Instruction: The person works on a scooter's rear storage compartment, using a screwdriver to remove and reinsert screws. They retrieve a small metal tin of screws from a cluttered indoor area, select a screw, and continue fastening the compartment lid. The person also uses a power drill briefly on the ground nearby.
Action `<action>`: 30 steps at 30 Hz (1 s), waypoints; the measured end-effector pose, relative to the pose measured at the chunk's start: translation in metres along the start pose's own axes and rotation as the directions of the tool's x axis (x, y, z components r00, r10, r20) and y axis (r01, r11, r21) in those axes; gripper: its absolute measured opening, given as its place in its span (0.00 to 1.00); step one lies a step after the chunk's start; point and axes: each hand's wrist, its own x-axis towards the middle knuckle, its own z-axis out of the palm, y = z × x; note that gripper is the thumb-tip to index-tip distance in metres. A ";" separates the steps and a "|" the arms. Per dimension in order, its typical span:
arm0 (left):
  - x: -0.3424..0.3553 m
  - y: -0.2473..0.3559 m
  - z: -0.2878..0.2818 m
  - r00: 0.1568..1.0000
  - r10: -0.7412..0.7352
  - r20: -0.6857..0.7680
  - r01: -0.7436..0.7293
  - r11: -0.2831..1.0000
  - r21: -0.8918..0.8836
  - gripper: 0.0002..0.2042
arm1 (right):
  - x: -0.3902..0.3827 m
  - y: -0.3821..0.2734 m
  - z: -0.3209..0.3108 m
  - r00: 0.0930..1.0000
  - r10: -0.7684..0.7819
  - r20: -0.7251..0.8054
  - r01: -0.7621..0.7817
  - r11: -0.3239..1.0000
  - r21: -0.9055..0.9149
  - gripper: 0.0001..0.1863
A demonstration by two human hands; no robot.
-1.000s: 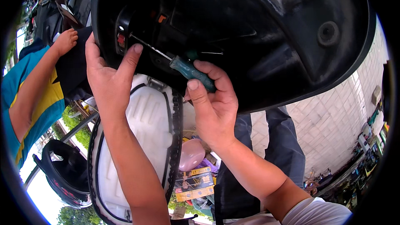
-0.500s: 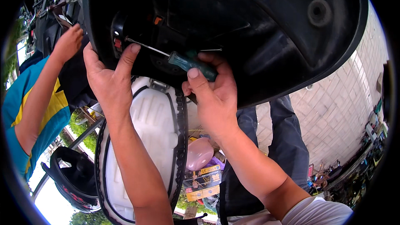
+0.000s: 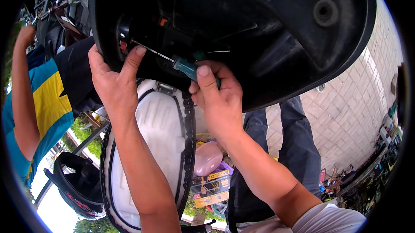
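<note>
A large black plastic tub (image 3: 276, 60), deep and glossy, fills the upper part of the view. My left hand (image 3: 114, 77) is closed on its left lower rim, thumb inside and fingers hidden behind the wall. In my right hand (image 3: 218, 92) is a screwdriver (image 3: 183, 65) with a translucent green handle, held between thumb and fingers. Its thin metal shaft slants up and left, and the tip lies near a small red part (image 3: 123, 45) inside the tub wall, close to my left thumb. Whether the tip touches anything there is too dark to tell.
Below lies an upturned scooter seat (image 3: 158, 146) with a white underside and black edge. A black helmet (image 3: 80, 185) is at lower left. Nearby are a pink bowl-like object (image 3: 207, 158) and a yellow-and-black box (image 3: 211, 188). A co-worker in a teal-and-yellow shirt (image 3: 49, 99) stands at left.
My right hand has moved slightly up and left, covering more of the screwdriver's handle. My left hand keeps its hold. The co-worker's arm has swung left, away from the tub.
</note>
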 end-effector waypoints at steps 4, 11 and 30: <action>0.000 0.004 -0.001 1.000 -0.016 0.024 0.017 1.000 -0.018 0.24 | 0.002 -0.005 -0.003 0.998 0.046 0.041 -0.049 0.997 0.061 0.20; 0.001 -0.002 -0.003 0.999 -0.018 0.040 0.020 0.999 -0.049 0.23 | 0.006 0.000 0.005 0.997 0.038 -0.061 -0.035 0.998 0.052 0.18; 0.002 0.003 -0.028 0.982 -0.036 0.184 0.021 0.997 0.078 0.26 | 0.011 0.053 -0.020 0.988 0.139 0.065 -0.153 0.906 0.394 0.19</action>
